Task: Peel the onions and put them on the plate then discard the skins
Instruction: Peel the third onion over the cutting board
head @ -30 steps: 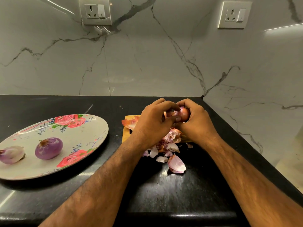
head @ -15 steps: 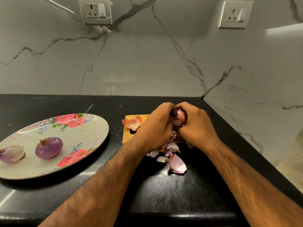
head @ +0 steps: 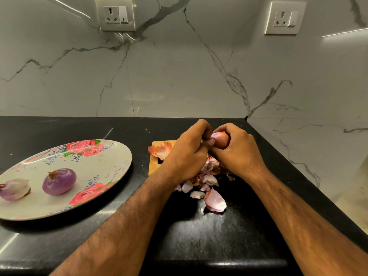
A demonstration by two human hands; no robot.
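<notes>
Both hands meet over the far right part of the black counter (head: 199,236), together on one onion (head: 221,139). Right hand (head: 237,151) cups and grips that onion, fingers curled round its far and right side. Left hand (head: 189,152) has its fingers curled in against the onion's left side, thumb tip touching it (looks like a pinch on the skin, the exact hold is hidden). The onion is held up off the surface, above a heap of onion skins (head: 205,180) that lies on the counter under and near the wrists. A larger pale curved skin piece (head: 216,201) sits at the near edge of the heap. A wooden cutting board (head: 154,166) shows just left of the left hand, mostly covered, with an orange-brown skin piece (head: 160,149) on its far corner.

Left side: floral plate (head: 99,160) on the counter, well apart from the hands. On it two peeled onions, a purple one (head: 59,181) and a paler one (head: 14,189) just left of it, not touching. Marble wall (head: 179,76) behind, two sockets (head: 115,13) (head: 285,17).
</notes>
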